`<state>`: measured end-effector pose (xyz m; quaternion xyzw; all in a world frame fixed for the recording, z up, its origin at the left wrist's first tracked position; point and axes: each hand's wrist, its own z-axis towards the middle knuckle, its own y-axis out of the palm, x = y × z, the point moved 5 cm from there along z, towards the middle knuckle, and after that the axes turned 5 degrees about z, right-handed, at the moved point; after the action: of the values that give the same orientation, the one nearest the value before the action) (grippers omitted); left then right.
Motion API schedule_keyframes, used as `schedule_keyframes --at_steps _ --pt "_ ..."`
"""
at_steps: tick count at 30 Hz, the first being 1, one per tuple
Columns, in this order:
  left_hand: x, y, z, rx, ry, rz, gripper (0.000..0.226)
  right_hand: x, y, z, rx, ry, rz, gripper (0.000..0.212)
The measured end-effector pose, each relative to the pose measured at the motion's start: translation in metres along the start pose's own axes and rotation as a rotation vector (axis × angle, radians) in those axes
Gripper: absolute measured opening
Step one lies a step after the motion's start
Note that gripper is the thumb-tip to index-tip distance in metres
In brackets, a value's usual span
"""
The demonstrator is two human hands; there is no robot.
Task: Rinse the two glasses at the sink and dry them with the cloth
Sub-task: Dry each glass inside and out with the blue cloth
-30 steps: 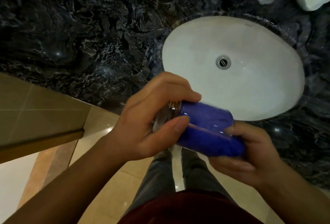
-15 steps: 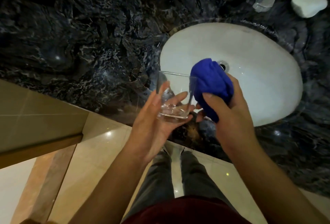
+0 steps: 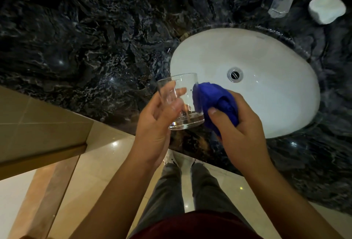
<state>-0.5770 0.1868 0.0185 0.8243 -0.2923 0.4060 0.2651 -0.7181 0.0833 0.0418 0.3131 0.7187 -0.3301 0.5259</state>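
The clear round glass [image 3: 180, 101] is held upright in the left hand [image 3: 159, 124]; the bunched blue cloth [image 3: 215, 103], gripped in the right hand [image 3: 242, 130], is pressed against its right side.

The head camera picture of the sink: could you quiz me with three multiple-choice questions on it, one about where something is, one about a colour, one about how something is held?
1. Where is the white soap-like block?
A. In the basin
B. On the dark marble counter, beyond the basin's far right side
C. On the floor

2. What colour is the cloth?
A. Blue
B. Yellow
C. White

3. How is the glass held?
A. Lying in the basin
B. Rim up in the left hand, off the counter
C. Upside down on the counter

Answers:
1. B, it sits on the marble past the rim of the white basin.
2. A, the bunched cloth in the right hand is deep blue.
3. B, the left hand's fingers wrap its side, thick base lowest, with the cloth at its right side.
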Motion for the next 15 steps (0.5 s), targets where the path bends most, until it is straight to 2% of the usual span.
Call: schedule_keyframes --at_steps 2,4,7,11,15 --pt "-0.002 -0.003 -0.001 -0.013 -0.007 0.003 0.079 -0.001 -0.006 -0.005 -0.033 -0.013 -0.051 0.032" --pt "-0.004 -0.007 -0.002 -0.029 -0.013 0.035 0.071 -0.007 -0.013 -0.009 -0.051 -0.064 -0.118 0.028" --pt "-0.008 -0.009 -0.004 -0.065 -0.035 0.095 0.063 -0.024 -0.025 -0.008 0.019 -0.181 -0.124 0.027" --pt "-0.01 -0.004 -0.008 -0.078 -0.044 0.128 0.074 -0.042 -0.013 0.005 0.012 -0.327 -0.221 0.042" --pt "-0.006 -0.005 -0.005 -0.033 -0.009 0.096 0.059 -0.042 0.007 -0.004 -0.075 -0.408 -0.309 0.052"
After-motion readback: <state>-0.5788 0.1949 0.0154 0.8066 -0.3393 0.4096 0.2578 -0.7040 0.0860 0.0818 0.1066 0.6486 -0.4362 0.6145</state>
